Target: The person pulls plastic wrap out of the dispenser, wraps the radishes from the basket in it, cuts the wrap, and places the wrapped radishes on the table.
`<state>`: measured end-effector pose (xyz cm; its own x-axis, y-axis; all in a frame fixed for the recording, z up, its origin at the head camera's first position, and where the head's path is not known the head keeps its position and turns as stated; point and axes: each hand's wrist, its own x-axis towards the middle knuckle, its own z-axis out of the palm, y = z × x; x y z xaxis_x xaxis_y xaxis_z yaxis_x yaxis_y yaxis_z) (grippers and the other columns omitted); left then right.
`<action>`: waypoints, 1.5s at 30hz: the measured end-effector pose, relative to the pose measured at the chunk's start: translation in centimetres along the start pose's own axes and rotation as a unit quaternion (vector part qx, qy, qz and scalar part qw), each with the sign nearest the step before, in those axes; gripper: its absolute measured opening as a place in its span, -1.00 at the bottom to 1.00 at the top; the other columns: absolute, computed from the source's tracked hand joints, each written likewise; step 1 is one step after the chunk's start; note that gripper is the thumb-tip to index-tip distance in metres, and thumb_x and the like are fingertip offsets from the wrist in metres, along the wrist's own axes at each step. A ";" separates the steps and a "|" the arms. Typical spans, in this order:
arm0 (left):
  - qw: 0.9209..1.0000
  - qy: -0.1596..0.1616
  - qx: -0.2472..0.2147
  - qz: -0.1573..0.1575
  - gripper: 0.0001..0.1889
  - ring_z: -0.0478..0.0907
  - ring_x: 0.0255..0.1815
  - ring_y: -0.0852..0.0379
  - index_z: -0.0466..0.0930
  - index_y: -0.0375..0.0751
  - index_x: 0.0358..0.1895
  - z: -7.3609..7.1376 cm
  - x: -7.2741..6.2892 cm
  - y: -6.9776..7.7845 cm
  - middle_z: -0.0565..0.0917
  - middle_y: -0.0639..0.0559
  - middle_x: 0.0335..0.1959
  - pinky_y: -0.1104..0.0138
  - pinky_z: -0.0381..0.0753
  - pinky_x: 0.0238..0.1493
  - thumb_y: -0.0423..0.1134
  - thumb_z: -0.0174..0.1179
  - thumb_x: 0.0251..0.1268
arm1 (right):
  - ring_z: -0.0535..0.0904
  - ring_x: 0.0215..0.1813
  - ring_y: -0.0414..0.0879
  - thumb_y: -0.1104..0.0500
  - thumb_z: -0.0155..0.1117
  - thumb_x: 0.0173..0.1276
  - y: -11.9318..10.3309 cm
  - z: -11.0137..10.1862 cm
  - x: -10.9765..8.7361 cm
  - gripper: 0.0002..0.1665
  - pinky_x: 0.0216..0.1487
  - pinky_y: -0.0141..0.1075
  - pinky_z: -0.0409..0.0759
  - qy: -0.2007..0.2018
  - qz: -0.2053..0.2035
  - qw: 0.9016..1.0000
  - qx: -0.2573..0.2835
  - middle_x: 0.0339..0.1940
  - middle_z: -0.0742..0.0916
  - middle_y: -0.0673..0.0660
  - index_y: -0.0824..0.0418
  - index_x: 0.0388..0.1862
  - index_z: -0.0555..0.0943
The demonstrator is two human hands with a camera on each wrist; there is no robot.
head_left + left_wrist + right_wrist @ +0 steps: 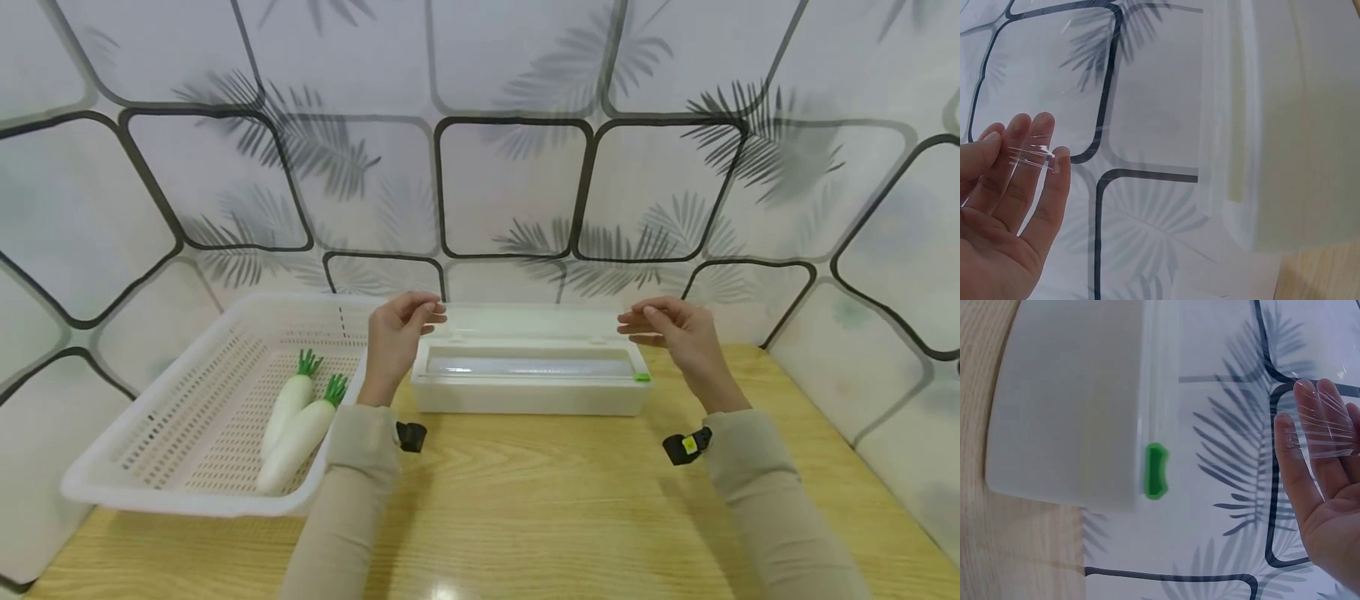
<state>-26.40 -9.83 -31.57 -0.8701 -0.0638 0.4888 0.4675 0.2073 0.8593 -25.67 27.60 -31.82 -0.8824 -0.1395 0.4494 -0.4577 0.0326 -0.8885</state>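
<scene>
A white cling film dispenser [528, 399] stands on the table with its see-through lid [525, 319] raised. A roll of cling film [528, 367] shows inside, and a green cutter slider [641, 377] sits at the right end of the front rim. Above the box's left end, my left hand [397, 343] pinches clear cling film [1036, 156] between thumb and fingers. My right hand [684, 337] is raised at the other end, with wrinkled film lying across its fingers [1317, 419]; its thumb meets the fingers in the head view. The sheet between both hands is hardly visible.
To the left stands a white plastic basket [187, 502] with perforated walls. Two white radishes [296, 447] with green tops lie in it, near my left forearm. Behind the wooden table [525, 500] rises a patterned wall [513, 187].
</scene>
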 end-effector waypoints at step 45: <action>0.994 0.013 -0.013 0.109 -0.86 0.69 -0.31 0.39 0.63 -0.57 -0.08 -2.0 0.7 6.7 0.74 -0.33 -0.20 0.40 0.70 -0.19 -0.55 0.13 0.45 | 0.78 -0.17 -0.08 0.35 0.11 0.56 -7.4 0.0 1.2 -0.76 -0.11 -0.31 0.71 0.005 -0.083 0.996 0.021 -0.21 0.82 0.16 0.58 -0.09 0.61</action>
<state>-23.57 -10.46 -25.18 -0.7440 -0.0454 0.6666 0.6481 0.1933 0.7366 -23.37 27.22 -24.72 -0.7960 -0.1300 0.5911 -0.5925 -0.0319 -0.8049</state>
